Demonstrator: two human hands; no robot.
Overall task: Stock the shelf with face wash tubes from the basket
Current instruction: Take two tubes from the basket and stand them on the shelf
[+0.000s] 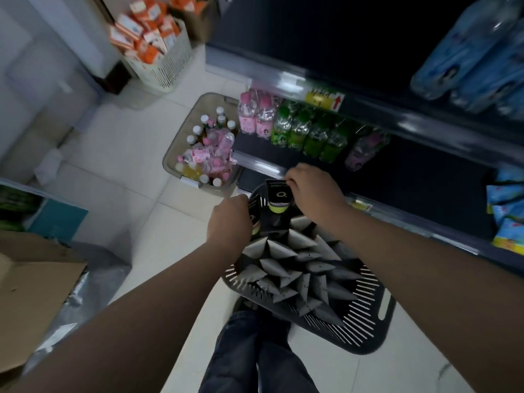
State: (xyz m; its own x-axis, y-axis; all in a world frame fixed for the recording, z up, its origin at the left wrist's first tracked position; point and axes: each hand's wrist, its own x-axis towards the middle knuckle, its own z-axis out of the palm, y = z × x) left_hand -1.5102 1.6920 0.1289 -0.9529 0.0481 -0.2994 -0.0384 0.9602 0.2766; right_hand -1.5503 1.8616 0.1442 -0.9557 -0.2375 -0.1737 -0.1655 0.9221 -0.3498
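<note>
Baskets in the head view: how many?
3: white basket of orange boxes, top left; translucent basket of bottles, centre; dark basket of face wash tubes, bottom centre. More may sit outside the frame.

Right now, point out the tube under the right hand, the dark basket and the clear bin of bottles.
Tube [277, 195]: head view, on its black body above the green cap.
Dark basket [360, 328]: head view, on its slotted wall.
Clear bin [176, 143]: head view, on its left wall.
</note>
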